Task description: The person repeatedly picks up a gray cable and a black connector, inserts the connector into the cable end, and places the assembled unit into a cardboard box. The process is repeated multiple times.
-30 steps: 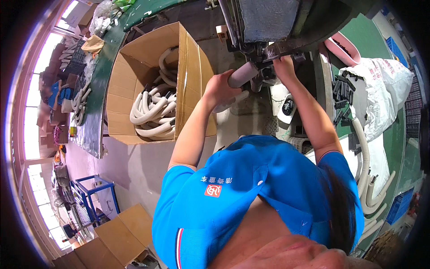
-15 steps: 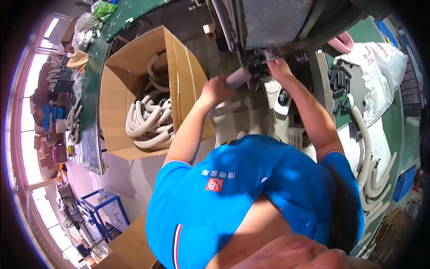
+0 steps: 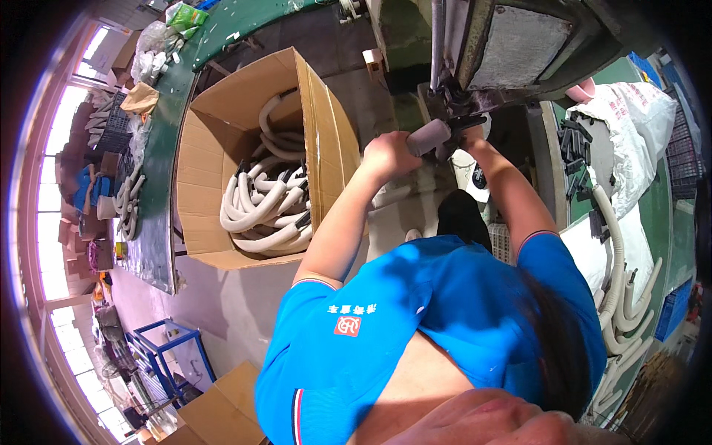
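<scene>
My left hand is closed around a thick, pale grey-beige foam tube, whose blunt end points at the machine's dark metal fitting. My right hand is on the other side of that end, close under the fitting. Its fingers are hidden behind the dark parts, so what it touches does not show. Above both hands looms the bulky machine with a worn grey panel.
To the left, an open cardboard box holds many curved beige tubes. The right bench carries black pieces, a white sack and more beige tubes. A blue metal frame stands at lower left.
The view has shifted, and the machine and box appear farther right. My hands remain by the fitting, the right one now more hidden. A dark trouser leg has come into view below.
</scene>
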The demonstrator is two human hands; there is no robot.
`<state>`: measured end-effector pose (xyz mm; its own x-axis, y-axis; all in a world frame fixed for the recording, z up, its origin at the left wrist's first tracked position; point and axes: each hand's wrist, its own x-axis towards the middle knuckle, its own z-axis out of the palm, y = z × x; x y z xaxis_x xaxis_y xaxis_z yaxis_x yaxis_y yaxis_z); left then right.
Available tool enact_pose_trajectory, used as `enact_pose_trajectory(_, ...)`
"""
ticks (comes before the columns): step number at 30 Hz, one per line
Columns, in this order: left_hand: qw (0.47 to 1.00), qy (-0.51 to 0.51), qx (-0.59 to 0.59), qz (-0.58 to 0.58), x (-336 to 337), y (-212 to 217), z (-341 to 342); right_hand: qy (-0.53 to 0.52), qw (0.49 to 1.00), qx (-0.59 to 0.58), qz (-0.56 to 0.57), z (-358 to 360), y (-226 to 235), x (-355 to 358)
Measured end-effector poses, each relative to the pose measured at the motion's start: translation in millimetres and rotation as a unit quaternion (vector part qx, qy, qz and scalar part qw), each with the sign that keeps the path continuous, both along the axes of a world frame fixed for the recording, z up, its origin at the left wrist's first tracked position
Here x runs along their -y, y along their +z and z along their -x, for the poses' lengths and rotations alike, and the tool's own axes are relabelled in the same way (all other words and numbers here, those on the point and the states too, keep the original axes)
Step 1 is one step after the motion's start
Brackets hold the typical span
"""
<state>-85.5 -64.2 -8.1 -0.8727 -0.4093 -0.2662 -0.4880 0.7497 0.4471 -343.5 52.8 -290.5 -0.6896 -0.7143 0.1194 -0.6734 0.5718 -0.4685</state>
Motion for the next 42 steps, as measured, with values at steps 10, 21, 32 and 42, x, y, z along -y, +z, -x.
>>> enact_pose_trajectory(10,1.000,0.000,-0.015,-0.004,3.8,-9.5,-0.5,-0.153,0.978,0.094,0.106,41.8,-22.6,16.6)
enact_pose_trajectory(21,0.984,-0.160,-0.051,-0.059,8.7,11.8,-34.9,0.033,0.992,0.013,0.124,-19.9,134.8,-32.4)
enact_pose_trajectory(32,0.987,-0.043,-0.006,-0.158,-18.0,-0.4,-126.5,0.048,0.987,0.052,-0.145,-22.2,79.7,-0.3)
enact_pose_trajectory(42,0.989,0.001,-0.032,-0.142,-47.1,-5.5,-130.6,0.053,0.983,0.040,-0.174,-26.4,93.8,0.2)
